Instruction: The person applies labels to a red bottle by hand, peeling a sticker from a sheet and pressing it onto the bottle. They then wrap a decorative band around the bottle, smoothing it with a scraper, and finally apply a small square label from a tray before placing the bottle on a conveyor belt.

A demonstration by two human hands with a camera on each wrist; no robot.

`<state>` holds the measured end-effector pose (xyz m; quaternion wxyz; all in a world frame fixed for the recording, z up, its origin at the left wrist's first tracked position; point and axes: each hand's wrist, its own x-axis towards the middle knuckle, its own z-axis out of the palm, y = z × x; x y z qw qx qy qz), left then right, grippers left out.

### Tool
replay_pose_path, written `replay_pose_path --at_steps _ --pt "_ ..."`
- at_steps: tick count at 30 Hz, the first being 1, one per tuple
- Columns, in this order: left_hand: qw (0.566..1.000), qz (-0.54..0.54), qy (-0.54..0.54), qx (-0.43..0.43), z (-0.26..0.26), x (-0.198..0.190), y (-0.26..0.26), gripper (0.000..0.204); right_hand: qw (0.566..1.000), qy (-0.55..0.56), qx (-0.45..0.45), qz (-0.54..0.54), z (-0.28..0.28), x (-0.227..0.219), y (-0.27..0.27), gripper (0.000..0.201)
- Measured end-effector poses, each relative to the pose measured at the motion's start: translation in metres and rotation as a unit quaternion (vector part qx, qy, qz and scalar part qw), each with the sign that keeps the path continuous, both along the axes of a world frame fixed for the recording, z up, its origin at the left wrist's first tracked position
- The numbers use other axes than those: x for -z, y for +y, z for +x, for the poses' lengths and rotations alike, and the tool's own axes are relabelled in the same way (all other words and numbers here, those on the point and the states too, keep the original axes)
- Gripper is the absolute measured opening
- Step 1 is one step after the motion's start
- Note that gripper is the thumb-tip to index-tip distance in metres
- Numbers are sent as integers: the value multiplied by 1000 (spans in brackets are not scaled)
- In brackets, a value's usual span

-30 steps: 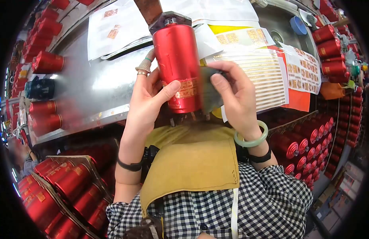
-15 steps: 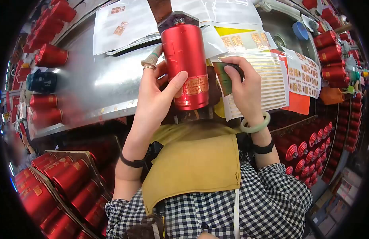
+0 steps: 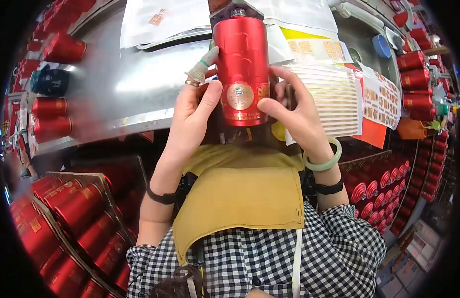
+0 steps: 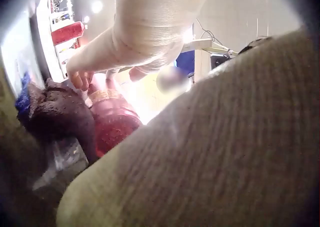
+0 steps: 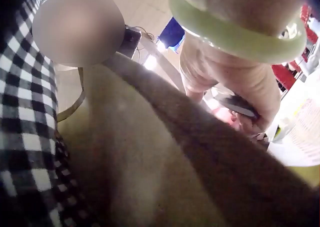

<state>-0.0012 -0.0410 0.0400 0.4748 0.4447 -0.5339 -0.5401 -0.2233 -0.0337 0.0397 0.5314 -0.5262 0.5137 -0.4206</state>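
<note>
A glossy red bottle [image 3: 242,59] stands in front of me in the head view, its neck against a dark holder at the top. A round gold label [image 3: 240,97] faces up near its lower end, with a gold-printed patch to its right. My left hand [image 3: 190,119] grips the bottle's left side, thumb at its edge; the index finger wears a cloth finger cot [image 3: 202,64]. My right hand [image 3: 302,116] is at the other side, thumb on the bottle beside the label. Between its fingers it holds a dark flat piece [image 5: 237,106], mostly hidden in the head view.
A striped gold sheet [image 3: 329,99] and sticker sheets [image 3: 381,97] lie to the right; white papers [image 3: 165,22] lie behind. A blue cup [image 3: 380,45] is at the back right. Red bottles in a crate [image 3: 78,203] stand lower left, others [image 3: 379,184] are stacked lower right.
The bottle has turned so the rectangular gold label moves right and the round label shows. My left thumb has slid off its front to the left edge. My right hand went away, then back to it.
</note>
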Motion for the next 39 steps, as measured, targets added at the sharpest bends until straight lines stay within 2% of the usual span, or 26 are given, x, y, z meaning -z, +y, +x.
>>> replay_pose_path --at_steps 2,3,4,6,10,11,12,14,15,16,18,20,22,24,26,30,31,32,34,35,36,37,38,39 --pt "1000 -18 13 11 0 5 2 55 1000 -3 -26 14 2 2 1 71" --pt "999 6 37 17 0 4 3 58 999 12 -28 20 1 2 0 74" --pt "999 6 38 16 0 4 4 58 999 14 -29 19 1 3 0 74" --pt "998 -25 -49 10 -2 4 6 62 999 38 -39 -4 0 4 0 76" --pt "997 -65 -22 -26 -7 14 7 62 999 -3 -42 31 -2 0 1 76" --pt "973 -177 -131 -66 -9 12 15 60 999 -2 -36 24 -2 3 1 77" --pt "923 -284 -238 -106 -10 10 22 60 999 -1 -29 18 -2 5 2 77" --pt "815 -387 -429 -51 -5 26 35 65 999 5 -35 19 -3 5 1 77" --pt "815 -374 -439 -61 -4 32 37 72 999 10 -39 23 -2 4 0 78" --pt "814 -376 -439 -62 -2 36 38 72 999 10 -40 21 -1 1 1 78" --pt "840 -327 -418 -117 -2 36 38 73 997 -43 -42 38 3 -8 2 76" --pt "846 -330 -398 -132 -7 29 31 72 998 -22 -49 34 1 -3 1 75" --pt "826 -359 -423 -104 -10 18 24 73 998 -1 -56 28 1 -3 1 74" --pt "816 -368 -434 -99 -14 14 23 71 997 -52 -58 17 3 -6 3 68" --pt "798 -398 -446 -71 -16 16 22 68 997 -43 -63 24 -5 -1 2 65" --pt "836 -406 -352 -106 -19 29 17 69 1000 12 -25 7 -14 -13 -2 53" --pt "842 -403 -343 -106 -18 24 16 74 998 31 23 -54 -16 -9 -6 49" --pt "842 -403 -343 -101 -17 24 17 74 979 82 45 -182 -22 2 -13 45" --pt "868 -363 -321 -106 -12 29 19 81 976 25 85 -201 -12 -11 -13 44" --pt "867 -375 -312 -101 -10 34 19 86 954 67 115 -268 -8 -17 -13 36" --pt "867 -376 -313 -97 -9 34 19 86 954 64 118 -267 -9 -20 -14 36" --pt "874 -369 -302 -95 -9 35 20 87 895 189 39 -403 -12 -22 -14 34" --pt "881 -362 -290 -91 -9 35 20 88 796 307 -41 -521 -13 -22 -14 33" --pt "881 -365 -290 -85 -7 38 21 88 795 298 -43 -526 -3 -20 -5 28"
